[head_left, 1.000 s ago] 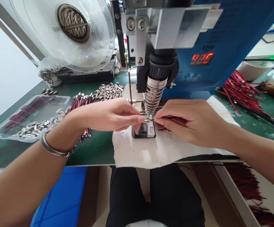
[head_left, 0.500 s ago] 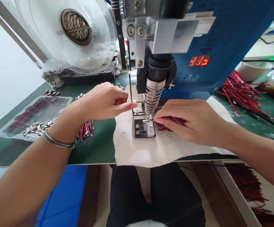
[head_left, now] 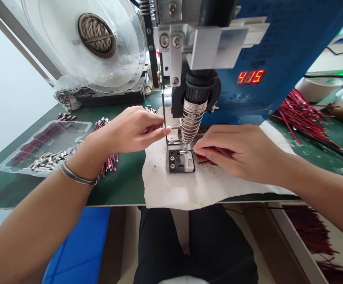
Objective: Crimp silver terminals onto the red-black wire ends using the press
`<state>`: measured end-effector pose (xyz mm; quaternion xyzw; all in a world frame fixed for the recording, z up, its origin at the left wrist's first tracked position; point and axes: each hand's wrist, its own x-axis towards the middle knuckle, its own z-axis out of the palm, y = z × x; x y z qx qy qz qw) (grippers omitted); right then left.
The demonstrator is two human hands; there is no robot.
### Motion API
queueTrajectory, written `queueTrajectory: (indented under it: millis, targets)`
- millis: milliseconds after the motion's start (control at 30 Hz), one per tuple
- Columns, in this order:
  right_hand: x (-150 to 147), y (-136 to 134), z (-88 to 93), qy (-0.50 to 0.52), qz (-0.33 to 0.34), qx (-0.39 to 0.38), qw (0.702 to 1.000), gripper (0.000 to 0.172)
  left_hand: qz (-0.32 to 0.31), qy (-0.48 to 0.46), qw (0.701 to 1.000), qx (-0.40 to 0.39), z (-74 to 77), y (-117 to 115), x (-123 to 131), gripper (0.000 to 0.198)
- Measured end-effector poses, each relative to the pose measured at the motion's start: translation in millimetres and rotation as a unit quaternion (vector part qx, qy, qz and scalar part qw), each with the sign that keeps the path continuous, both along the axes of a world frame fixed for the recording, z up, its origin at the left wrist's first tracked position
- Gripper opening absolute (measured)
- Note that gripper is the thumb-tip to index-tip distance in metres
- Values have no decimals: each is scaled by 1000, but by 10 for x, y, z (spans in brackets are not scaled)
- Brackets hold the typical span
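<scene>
My right hand (head_left: 233,150) pinches a thin wire (head_left: 192,150) between thumb and forefinger. The wire's end meets a small silver metal cylinder (head_left: 184,152) resting on a black and white fixture (head_left: 177,161). Directly above is the tip of a soldering machine's iron (head_left: 190,122), wrapped in a coiled spring. My left hand (head_left: 132,130) is closed beside the thin vertical rod left of the iron; thumb and forefinger come together, and anything between them is too small to make out. More red and black wires (head_left: 205,159) lie beneath my right hand.
A clear plastic tray (head_left: 4,167) of metal cylinders and wires stands left, near a wire bundle (head_left: 109,163). The blue machine body (head_left: 248,47) fills the upper right, its lit display (head_left: 250,77) facing me. Red wires (head_left: 301,118) lie right. White cloth (head_left: 171,197) covers the front edge.
The red display's digits have changed and now show 415. My left hand has shifted very slightly. My right hand keeps its place with the wire at the cylinder.
</scene>
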<state>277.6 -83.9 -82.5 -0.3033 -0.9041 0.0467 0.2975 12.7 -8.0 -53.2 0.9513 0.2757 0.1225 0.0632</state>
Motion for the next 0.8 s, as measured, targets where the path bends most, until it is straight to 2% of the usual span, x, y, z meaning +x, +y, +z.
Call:
queueTrajectory:
  millis: [300,800]
  targets:
    - [13,1,-11,-6,-2,12,1000,21,23,8,1000,-9,-12,7,9,47]
    - [6,7,-13,-7,-3,18,1000,21,20,9,1000,4,-16,-2,6,45]
